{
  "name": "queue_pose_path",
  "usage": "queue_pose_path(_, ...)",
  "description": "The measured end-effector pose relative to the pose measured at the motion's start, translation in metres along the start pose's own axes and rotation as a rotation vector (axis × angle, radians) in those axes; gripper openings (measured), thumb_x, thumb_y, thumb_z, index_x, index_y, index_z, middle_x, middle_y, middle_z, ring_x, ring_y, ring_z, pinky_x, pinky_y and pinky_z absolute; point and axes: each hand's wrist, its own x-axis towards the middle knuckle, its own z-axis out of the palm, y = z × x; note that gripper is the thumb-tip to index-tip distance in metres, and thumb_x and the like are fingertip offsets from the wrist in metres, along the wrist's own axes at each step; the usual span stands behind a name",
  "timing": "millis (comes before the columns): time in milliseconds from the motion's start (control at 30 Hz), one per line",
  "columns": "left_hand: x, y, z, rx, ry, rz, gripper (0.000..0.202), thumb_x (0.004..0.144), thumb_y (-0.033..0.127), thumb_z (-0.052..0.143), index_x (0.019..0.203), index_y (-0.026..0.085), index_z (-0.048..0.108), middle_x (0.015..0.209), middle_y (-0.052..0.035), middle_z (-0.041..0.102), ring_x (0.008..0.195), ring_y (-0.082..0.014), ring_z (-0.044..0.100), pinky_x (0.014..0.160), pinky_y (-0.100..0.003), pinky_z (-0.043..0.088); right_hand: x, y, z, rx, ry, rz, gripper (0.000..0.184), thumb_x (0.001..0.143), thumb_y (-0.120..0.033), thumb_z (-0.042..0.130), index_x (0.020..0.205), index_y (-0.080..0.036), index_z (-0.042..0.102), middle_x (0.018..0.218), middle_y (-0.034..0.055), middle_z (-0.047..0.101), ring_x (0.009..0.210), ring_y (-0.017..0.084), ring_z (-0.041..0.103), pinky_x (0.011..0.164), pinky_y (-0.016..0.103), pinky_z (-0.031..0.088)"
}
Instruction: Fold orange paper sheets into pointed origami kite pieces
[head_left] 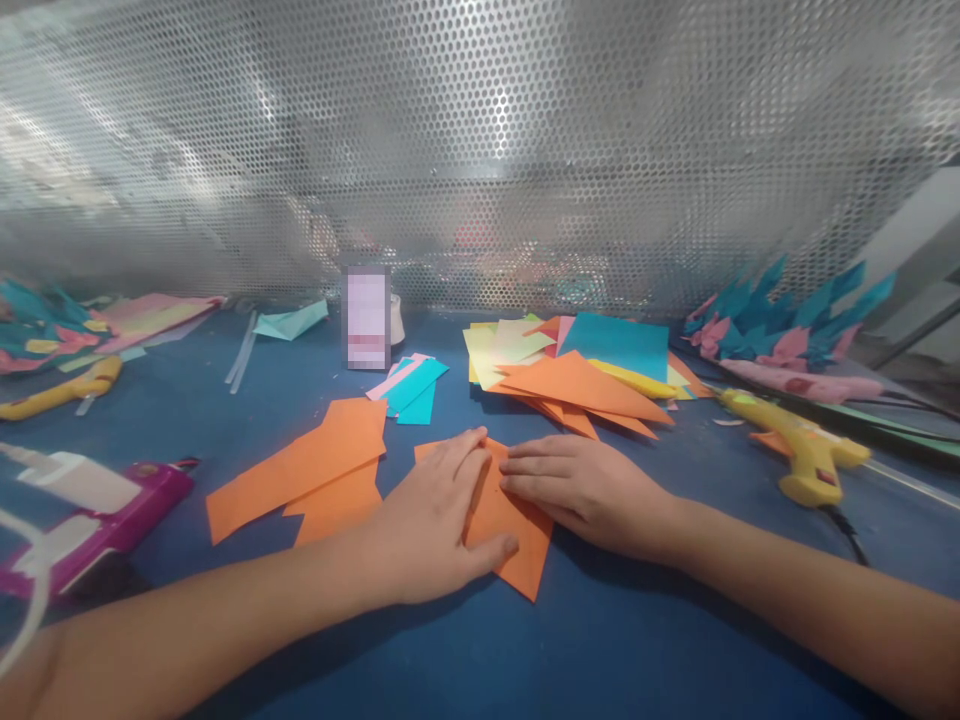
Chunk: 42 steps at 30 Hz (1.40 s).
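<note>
An orange sheet of paper (517,545) lies on the blue table in front of me, partly covered by both hands. My left hand (442,515) rests flat on its left part, fingers stretched out and thumb spread across the sheet. Across from it, my right hand (589,492) lies on the sheet's right part, fingers straight and side by side. Neither hand grips anything visible. Left of my left hand are orange paper pieces (322,455), overlapping. Behind my right hand sits a pile of folded orange papers (581,385).
A yellow glue gun (814,450) lies at right, its cord trailing. Blue-and-pink folded paper work (795,315) stands behind it. At left are a magenta power strip (154,495) with a white charger (82,482) and another yellow tool (67,390). Cyan strips (416,388) lie mid-table before a perforated metal panel (480,150).
</note>
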Motion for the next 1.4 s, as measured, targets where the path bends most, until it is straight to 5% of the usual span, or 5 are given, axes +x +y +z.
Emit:
queue_pose_path(400, 0.0018, 0.0046, -0.0058, 0.017, -0.130, -0.084, 0.083, 0.086, 0.059, 0.042, 0.146, 0.007, 0.019, 0.153, -0.0179, 0.014, 0.141, -0.0334, 0.015, 0.111, -0.054, 0.024, 0.0006, 0.0005, 0.0003, -0.023, 0.034, -0.056, 0.034, 0.094, -0.012, 0.035, 0.104, -0.012, 0.068, 0.104, 0.0053, 0.072, 0.099, 0.020, 0.065, 0.090, 0.034, 0.053)
queue_pose_path(1400, 0.0026, 0.0029, -0.0095, 0.018, -0.116, -0.110, 0.087, 0.081, 0.068, 0.043, 0.144, 0.010, 0.023, 0.152, -0.0182, 0.019, 0.140, -0.0351, 0.018, 0.110, -0.055, 0.026, -0.0033, 0.0035, 0.0043, 0.018, 0.042, -0.100, 0.036, 0.097, -0.016, 0.032, 0.107, -0.008, 0.066, 0.106, 0.0079, 0.071, 0.102, 0.020, 0.064, 0.090, 0.033, 0.051)
